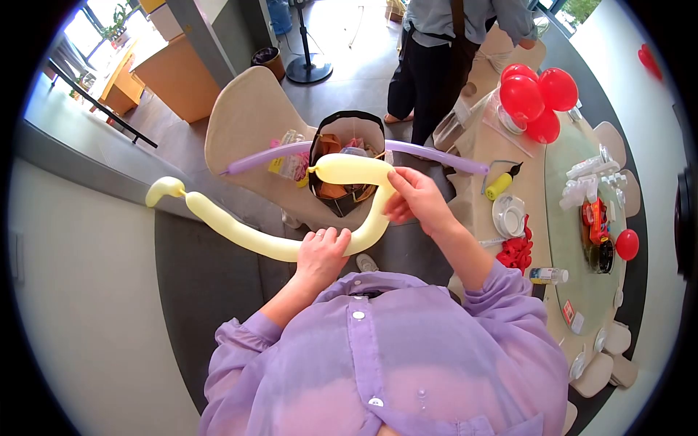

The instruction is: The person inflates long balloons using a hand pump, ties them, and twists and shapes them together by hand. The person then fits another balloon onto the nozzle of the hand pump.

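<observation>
Balloon, yellow and sharply bent
Left hand curled round it, right hand pinching its bend, bag beyond both.

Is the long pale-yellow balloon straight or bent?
Bent: the balloon curves up from the left hand, then turns back at the right hand.

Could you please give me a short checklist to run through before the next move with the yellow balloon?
1. Left hand on the yellow balloon: ok, at its long stretch.
2. Right hand on it too: ok, at the bend.
3. Balloon filled, not burst: ok.
4. Twist near its left end tight: cannot tell.
5. Balloon clear of the black bag: cannot tell; it overlaps the bag in view.
6. Both hands free of other items: ok, none seen.
</observation>
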`<control>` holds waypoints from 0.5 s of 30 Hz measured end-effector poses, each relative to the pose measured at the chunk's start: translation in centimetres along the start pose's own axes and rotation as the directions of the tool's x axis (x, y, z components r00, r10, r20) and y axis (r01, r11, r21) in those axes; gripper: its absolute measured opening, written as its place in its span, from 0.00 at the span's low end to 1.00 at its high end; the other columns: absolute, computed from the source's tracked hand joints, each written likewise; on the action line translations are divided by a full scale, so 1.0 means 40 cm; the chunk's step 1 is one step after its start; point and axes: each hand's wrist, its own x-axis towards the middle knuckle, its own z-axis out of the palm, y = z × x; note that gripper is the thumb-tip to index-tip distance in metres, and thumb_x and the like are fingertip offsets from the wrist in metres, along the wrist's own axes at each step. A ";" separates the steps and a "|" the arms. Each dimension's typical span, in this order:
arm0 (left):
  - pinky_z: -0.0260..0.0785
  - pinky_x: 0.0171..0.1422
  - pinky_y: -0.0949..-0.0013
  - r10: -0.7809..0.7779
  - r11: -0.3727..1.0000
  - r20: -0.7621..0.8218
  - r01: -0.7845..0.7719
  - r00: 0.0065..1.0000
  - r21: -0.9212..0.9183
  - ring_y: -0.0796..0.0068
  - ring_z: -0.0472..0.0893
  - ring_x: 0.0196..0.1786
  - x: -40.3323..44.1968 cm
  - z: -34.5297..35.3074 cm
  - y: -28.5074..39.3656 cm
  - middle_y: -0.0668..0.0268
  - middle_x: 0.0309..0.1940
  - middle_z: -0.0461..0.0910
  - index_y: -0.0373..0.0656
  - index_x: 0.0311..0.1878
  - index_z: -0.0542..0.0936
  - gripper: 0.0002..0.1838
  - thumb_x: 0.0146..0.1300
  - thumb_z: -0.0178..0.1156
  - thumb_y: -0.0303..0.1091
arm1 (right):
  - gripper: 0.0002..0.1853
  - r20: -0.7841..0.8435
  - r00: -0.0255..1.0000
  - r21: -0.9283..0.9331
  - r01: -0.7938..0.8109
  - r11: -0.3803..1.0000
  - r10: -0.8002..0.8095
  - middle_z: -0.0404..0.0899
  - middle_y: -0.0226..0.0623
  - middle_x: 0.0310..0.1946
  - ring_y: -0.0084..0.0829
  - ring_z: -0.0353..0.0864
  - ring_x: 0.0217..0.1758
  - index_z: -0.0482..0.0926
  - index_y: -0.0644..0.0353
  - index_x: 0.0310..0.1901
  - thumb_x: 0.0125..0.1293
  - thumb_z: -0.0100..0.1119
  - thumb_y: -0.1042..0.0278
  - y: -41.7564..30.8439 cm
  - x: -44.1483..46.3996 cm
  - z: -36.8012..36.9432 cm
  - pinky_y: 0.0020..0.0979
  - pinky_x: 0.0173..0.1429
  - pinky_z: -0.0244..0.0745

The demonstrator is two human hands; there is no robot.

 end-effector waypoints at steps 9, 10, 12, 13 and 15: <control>0.61 0.40 0.66 0.068 0.997 -0.023 -0.069 0.997 -0.021 0.68 0.73 0.36 0.007 -0.047 0.018 0.66 0.30 0.70 0.45 0.46 0.72 0.26 0.39 0.67 0.34 | 0.21 -0.144 0.892 -0.374 0.351 0.858 -0.428 0.77 0.39 0.33 0.29 0.78 0.33 0.70 0.57 0.48 0.56 0.62 0.59 0.067 0.020 -0.023 0.28 0.39 0.72; 0.61 0.40 0.66 0.063 0.998 -0.021 -0.064 0.998 -0.022 0.68 0.73 0.36 0.010 -0.050 0.021 0.66 0.30 0.70 0.45 0.46 0.72 0.26 0.39 0.67 0.34 | 0.22 -0.135 0.831 -0.419 0.445 0.791 -0.540 0.77 0.39 0.34 0.31 0.78 0.34 0.69 0.56 0.51 0.56 0.62 0.60 0.061 0.011 -0.007 0.28 0.41 0.72; 0.62 0.43 0.66 0.091 0.995 -0.041 -0.093 0.995 -0.033 0.68 0.74 0.36 0.010 -0.054 0.023 0.66 0.31 0.71 0.45 0.47 0.72 0.27 0.39 0.67 0.34 | 0.24 -0.011 0.713 -0.537 0.587 0.606 -0.701 0.78 0.41 0.37 0.37 0.79 0.38 0.69 0.52 0.56 0.56 0.60 0.63 0.059 0.011 0.000 0.31 0.44 0.73; 0.62 0.43 0.66 0.086 0.996 -0.035 -0.087 0.996 -0.033 0.68 0.74 0.36 0.007 -0.051 0.019 0.66 0.31 0.71 0.45 0.47 0.72 0.27 0.39 0.67 0.34 | 0.24 -0.008 0.718 -0.533 0.586 0.610 -0.696 0.78 0.41 0.37 0.37 0.79 0.38 0.69 0.52 0.56 0.56 0.60 0.63 0.055 0.007 -0.006 0.31 0.44 0.73; 0.62 0.45 0.65 0.042 0.999 -0.039 -0.042 0.998 -0.020 0.67 0.75 0.37 0.002 -0.045 0.010 0.66 0.32 0.72 0.45 0.46 0.72 0.26 0.38 0.67 0.34 | 0.23 0.149 0.782 -0.753 0.486 0.444 -0.605 0.77 0.42 0.37 0.41 0.78 0.38 0.71 0.53 0.53 0.54 0.60 0.62 0.031 -0.015 -0.021 0.34 0.44 0.73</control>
